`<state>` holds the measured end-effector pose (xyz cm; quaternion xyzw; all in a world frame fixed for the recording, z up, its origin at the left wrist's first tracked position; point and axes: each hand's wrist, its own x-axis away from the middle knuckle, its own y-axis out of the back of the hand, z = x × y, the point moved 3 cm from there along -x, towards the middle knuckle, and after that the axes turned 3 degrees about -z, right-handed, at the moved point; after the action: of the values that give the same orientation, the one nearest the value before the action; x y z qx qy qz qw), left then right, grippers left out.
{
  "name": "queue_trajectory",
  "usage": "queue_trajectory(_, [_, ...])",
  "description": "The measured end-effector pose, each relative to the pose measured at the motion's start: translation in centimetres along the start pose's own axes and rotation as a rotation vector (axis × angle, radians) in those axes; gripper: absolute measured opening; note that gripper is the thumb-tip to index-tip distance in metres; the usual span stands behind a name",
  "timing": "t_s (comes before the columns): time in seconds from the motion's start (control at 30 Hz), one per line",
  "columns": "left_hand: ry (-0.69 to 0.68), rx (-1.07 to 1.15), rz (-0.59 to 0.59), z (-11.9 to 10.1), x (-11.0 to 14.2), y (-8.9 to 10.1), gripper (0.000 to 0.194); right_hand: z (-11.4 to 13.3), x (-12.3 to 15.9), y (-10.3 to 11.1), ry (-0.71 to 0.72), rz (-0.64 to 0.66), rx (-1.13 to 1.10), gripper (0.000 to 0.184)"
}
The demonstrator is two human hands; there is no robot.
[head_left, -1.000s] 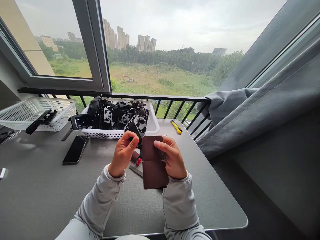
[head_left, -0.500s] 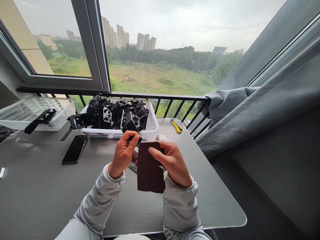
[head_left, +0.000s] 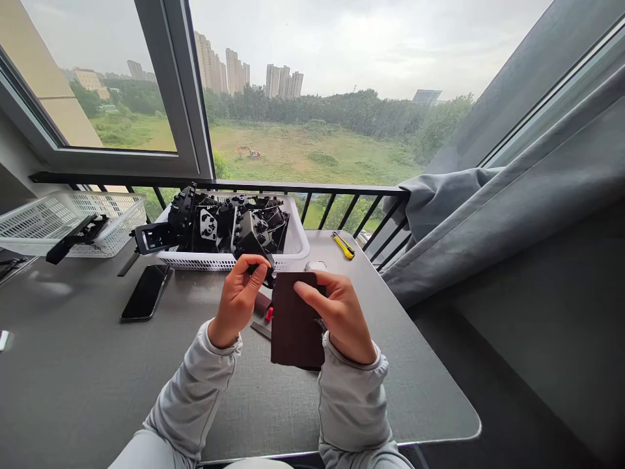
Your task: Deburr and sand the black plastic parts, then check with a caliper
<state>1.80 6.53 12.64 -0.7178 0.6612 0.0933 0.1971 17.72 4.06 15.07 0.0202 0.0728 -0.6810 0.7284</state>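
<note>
My left hand [head_left: 237, 303] pinches a black moulded plastic part [head_left: 250, 238] between thumb and fingers, and its upper end overlaps the parts in the basket behind. My right hand [head_left: 342, 319] grips a dark brown rectangular sheet [head_left: 295, 319], possibly sandpaper, close beside the held part. Below both hands lies a tool with a red tip [head_left: 267, 314], mostly hidden by the sheet. Just behind them stands a white plastic basket [head_left: 209, 262] piled with several similar black parts.
A black phone [head_left: 145, 293] lies on the grey table [head_left: 97, 365] left of my hands. A yellow utility knife [head_left: 344, 245] and a small white case [head_left: 316, 266] sit near the far edge. A second white basket [head_left: 73, 225] stands left. A railing and grey curtain [head_left: 488, 221] border the table.
The brown sheet has turned flatter and darker toward the camera, and my right hand has shifted around it. The black part now tilts further left, and both hands sit slightly lower.
</note>
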Motion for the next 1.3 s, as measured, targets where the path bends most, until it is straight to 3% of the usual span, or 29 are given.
queue_trajectory(0.23, [0.218, 0.379, 0.205, -0.15, -0.01, -0.1, 0.036, 0.05, -0.25, 0.4, -0.07, -0.075, -0.181, 0.019])
queue_trajectory(0.5, [0.325, 0.652, 0.278, -0.76, 0.05, -0.55, 0.033, -0.11, -0.06, -0.24, -0.111, 0.063, -0.268, 0.017])
queue_trajectory(0.83, [0.359, 0.692, 0.281, -0.67, 0.13, -0.77, 0.032, -0.06, 0.12, -0.43, -0.091, 0.135, -0.209, 0.019])
queue_trajectory(0.97, [0.361, 0.715, 0.297, -0.72, 0.2, -0.81, 0.029, -0.14, 0.19, -0.21, -0.085, 0.091, -0.205, 0.021])
queue_trajectory(1.13, [0.336, 0.725, 0.309, -0.87, 0.18, -0.84, 0.026, 0.13, 0.42, -0.26, -0.082, 0.165, -0.169, 0.02])
queue_trajectory(1.3, [0.378, 0.689, 0.317, -0.64, 0.14, -0.59, 0.032, -0.06, -0.06, 0.29, -0.063, -0.01, -0.246, 0.017])
